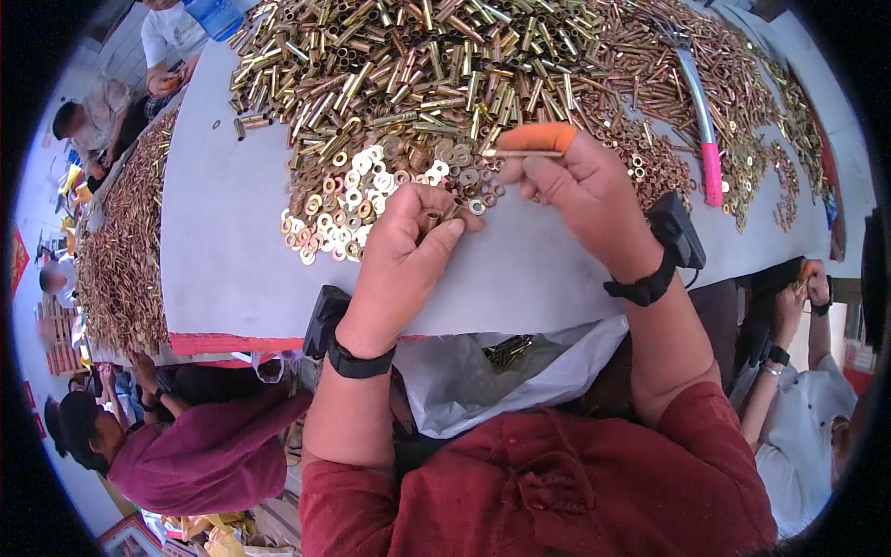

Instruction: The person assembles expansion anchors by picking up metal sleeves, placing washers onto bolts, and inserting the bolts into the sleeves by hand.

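Curling part-shut: R hand (pixel 580 181) w/ rod (pixel 522 154), L hand (pixel 408 230) w/ metal pcs (pixel 433 221).

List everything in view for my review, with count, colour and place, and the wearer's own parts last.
Tubes: many, brass, far centre
Washers: many, silver, gold and copper, mid-table
Nuts: many, copper, right of washers
Rod-like pieces: many, copper, far right
Tool: one, pink handle, right
Tabletop: one, grey, centre
Plastic bag: one, whitish, below near edge
Side pile: many, copper-brown, left
Container: one, blue, upper left
Co-workers: several, purple top left, pale shirt right, others upper left
Wrist devices: two, black, both wrists
Finger cover: one, orange, right index finger
Left hand: one, bare, holding small metal pieces
Right hand: one, bare, holding thin coppery piece
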The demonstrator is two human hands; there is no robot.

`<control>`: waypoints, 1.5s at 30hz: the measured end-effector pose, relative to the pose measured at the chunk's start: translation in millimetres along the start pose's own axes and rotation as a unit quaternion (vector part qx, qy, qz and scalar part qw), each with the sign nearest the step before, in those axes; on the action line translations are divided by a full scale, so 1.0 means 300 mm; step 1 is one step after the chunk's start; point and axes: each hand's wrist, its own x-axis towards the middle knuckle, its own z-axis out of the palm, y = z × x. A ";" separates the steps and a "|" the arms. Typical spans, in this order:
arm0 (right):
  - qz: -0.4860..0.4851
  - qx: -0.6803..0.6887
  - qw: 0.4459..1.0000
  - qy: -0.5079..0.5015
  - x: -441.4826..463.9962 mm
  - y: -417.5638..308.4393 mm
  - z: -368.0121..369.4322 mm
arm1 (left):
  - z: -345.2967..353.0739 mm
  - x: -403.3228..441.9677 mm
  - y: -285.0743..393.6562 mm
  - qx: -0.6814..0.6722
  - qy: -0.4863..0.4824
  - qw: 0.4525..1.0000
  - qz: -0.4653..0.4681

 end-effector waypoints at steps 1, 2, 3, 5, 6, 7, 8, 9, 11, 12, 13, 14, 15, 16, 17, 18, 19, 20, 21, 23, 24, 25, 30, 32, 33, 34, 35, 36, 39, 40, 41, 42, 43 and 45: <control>0.022 0.006 0.999 -0.025 -0.006 -0.006 0.008 | 0.002 0.000 -0.006 0.022 0.014 0.999 0.020; 0.023 0.007 0.999 -0.026 -0.012 -0.006 0.015 | 0.001 -0.001 -0.009 0.045 0.028 0.998 0.040; 0.020 -0.015 0.999 -0.039 -0.017 -0.003 0.022 | -0.001 -0.002 -0.010 0.044 0.029 0.998 0.039; 0.017 -0.035 0.998 -0.053 -0.026 0.004 0.034 | -0.003 -0.005 -0.013 0.136 0.064 0.984 0.092; 0.003 -0.049 0.997 -0.054 -0.030 0.009 0.039 | -0.003 -0.005 -0.016 0.136 0.065 0.984 0.092; -0.010 -0.062 0.997 -0.054 -0.032 0.010 0.042 | -0.003 -0.004 -0.020 0.126 0.073 0.985 0.094; -0.010 -0.062 0.997 -0.055 -0.033 0.010 0.042 | -0.003 -0.003 -0.022 0.115 0.081 0.985 0.095; -0.004 -0.062 0.997 -0.055 -0.034 0.009 0.043 | -0.003 -0.002 -0.017 0.115 0.081 0.986 0.095; 0.001 -0.061 0.997 -0.056 -0.035 0.009 0.040 | -0.007 -0.001 0.000 0.250 0.109 0.943 0.194; 0.025 -0.054 0.995 -0.080 -0.036 0.009 0.035 | -0.011 0.001 -0.001 0.250 0.109 0.943 0.193; 0.048 -0.047 0.992 -0.105 -0.037 0.009 0.032 | -0.016 0.002 -0.003 0.268 0.106 0.933 0.215; 0.048 -0.047 0.992 -0.105 -0.036 0.008 0.030 | -0.018 0.003 -0.006 0.286 0.103 0.923 0.237; 0.026 -0.063 0.992 -0.104 -0.035 0.005 0.027 | -0.019 0.005 -0.009 0.287 0.103 0.923 0.237; 0.004 -0.079 0.992 -0.103 -0.034 0.001 0.025 | -0.019 0.006 -0.013 0.300 0.113 0.916 0.242; 0.004 -0.079 0.992 -0.103 -0.032 -0.006 0.021 | -0.020 0.005 -0.015 0.313 0.123 0.909 0.247; -0.037 -0.120 0.989 -0.080 -0.029 -0.014 0.016 | -0.019 0.002 -0.015 0.313 0.124 0.909 0.247; -0.079 -0.161 0.982 -0.056 -0.028 -0.018 0.014 | -0.017 -0.002 -0.013 0.212 0.140 0.950 0.179; -0.080 -0.161 0.982 -0.057 -0.032 -0.013 0.013 | -0.013 -0.006 -0.007 0.107 0.153 0.976 0.110; -0.137 -0.274 0.949 -0.075 -0.042 -0.002 0.015 | -0.007 -0.017 0.015 0.018 0.159 0.986 0.047; -0.184 -0.399 0.890 -0.118 -0.068 0.024 0.042 | -0.021 -0.017 0.009 -0.046 0.143 0.988 0.033; -0.183 -0.398 0.891 -0.117 -0.074 0.029 0.061 | -0.026 -0.018 0.007 -0.110 0.126 0.986 0.017; -0.161 -0.403 0.890 -0.144 -0.076 0.033 0.079 | -0.025 -0.016 0.007 -0.110 0.126 0.986 0.017; -0.138 -0.400 0.897 -0.131 -0.064 0.027 0.115 | -0.030 -0.015 0.008 -0.186 0.094 0.977 0.033; -0.106 -0.384 0.913 -0.091 -0.064 0.042 0.124 | -0.030 -0.015 0.009 -0.177 0.090 0.979 0.036; -0.106 -0.384 0.913 -0.091 -0.062 0.043 0.126 | -0.028 -0.015 0.009 -0.169 0.085 0.981 0.037; -0.106 -0.381 0.914 -0.094 -0.062 0.045 0.126 | -0.023 -0.016 0.010 -0.169 0.086 0.981 0.037; -0.107 -0.378 0.914 -0.097 -0.062 0.047 0.127 | -0.017 -0.017 0.011 -0.166 0.089 0.981 0.041; -0.106 -0.378 0.915 -0.097 -0.063 0.051 0.129 | -0.014 -0.017 0.012 -0.162 0.092 0.981 0.044; -0.093 -0.364 0.920 -0.109 -0.063 0.058 0.133 | -0.019 -0.014 0.006 -0.165 0.085 0.981 0.052; -0.095 -0.341 0.929 -0.105 -0.062 0.057 0.133 | -0.019 -0.014 0.006 -0.165 0.086 0.981 0.052; -0.097 -0.318 0.938 -0.101 -0.061 0.057 0.134 | -0.018 -0.014 0.007 -0.155 0.096 0.982 0.058; -0.097 -0.318 0.938 -0.101 -0.060 0.059 0.136 | -0.018 -0.014 0.006 -0.145 0.106 0.982 0.064; -0.101 -0.300 0.943 -0.099 -0.059 0.063 0.138 | -0.019 -0.014 0.004 -0.145 0.106 0.982 0.064; -0.104 -0.282 0.949 -0.098 -0.058 0.063 0.140 | -0.021 -0.012 0.000 -0.145 0.097 0.981 0.078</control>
